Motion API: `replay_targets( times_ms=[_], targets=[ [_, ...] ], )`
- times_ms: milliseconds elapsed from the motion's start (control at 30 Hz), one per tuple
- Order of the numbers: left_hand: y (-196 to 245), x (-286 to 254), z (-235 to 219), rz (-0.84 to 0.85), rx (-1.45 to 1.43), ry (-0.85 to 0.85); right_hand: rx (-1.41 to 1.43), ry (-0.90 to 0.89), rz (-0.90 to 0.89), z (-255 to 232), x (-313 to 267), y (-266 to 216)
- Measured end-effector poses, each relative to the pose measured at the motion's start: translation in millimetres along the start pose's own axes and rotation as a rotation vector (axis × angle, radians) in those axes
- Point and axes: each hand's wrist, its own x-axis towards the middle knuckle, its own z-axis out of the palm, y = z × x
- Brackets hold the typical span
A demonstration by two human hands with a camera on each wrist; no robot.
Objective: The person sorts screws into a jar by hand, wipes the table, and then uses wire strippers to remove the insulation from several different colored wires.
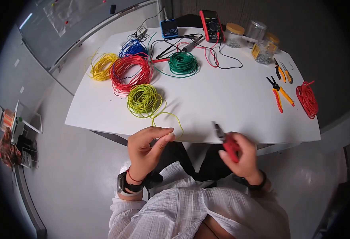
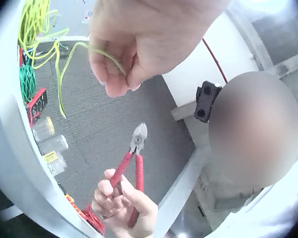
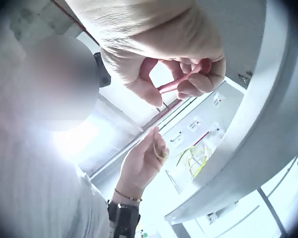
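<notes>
Near the front edge of the table, my left hand [image 1: 145, 149] pinches the end of a yellow-green wire [image 2: 100, 52] between thumb and fingertips. That wire loops back to a yellow-green coil [image 1: 143, 101] lying on the table just beyond the hand. To the right, my right hand [image 1: 244, 157] grips red-handled diagonal cutters [image 1: 231, 149], their metal head pointing forward and away from me. In the left wrist view the two handles are spread apart. A gap separates the cutters from the wire end.
Red [image 1: 132, 73], yellow [image 1: 104, 66], blue [image 1: 133, 47] and green [image 1: 183, 63] wire coils lie on the white table [image 1: 222, 99]. Behind them stand a multimeter [image 1: 212, 26] and several jars. Wire strippers [image 1: 280, 93] and a red wire bundle [image 1: 306, 99] lie at right.
</notes>
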Motion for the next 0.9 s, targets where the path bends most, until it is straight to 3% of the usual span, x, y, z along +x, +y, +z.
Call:
replay_targets(
  times_ms=[67, 133, 300, 367, 467, 533, 900],
  targets=[
    [4, 0, 2, -0.009, 0.085, 0.035, 0.072, -0.028, 0.017, 21, 3, -1],
    [3, 6, 1, 0.237, 0.172, 0.024, 0.082, -0.07, 0.022, 28, 4, -4],
    [-3, 1, -2, 0.12, 0.052, 0.04, 0.211, -0.224, 0.15, 39, -4, -1],
    [0, 3, -8, 0.098, 0.013, -0.113, 0.247, -0.272, 0.168, 41, -5, 0],
    [0, 1, -10, 0.128, 0.006, -0.14, 0.312, -0.317, 0.191, 47, -7, 2],
    [-1, 0, -8, 0.131, -0.002, -0.115, 0.585, -0.344, 0.274, 49, -8, 4],
    [4, 3, -17, 0.26, 0.228, -0.158, 0.394, -0.349, 0.25, 48, -7, -4]
  ],
)
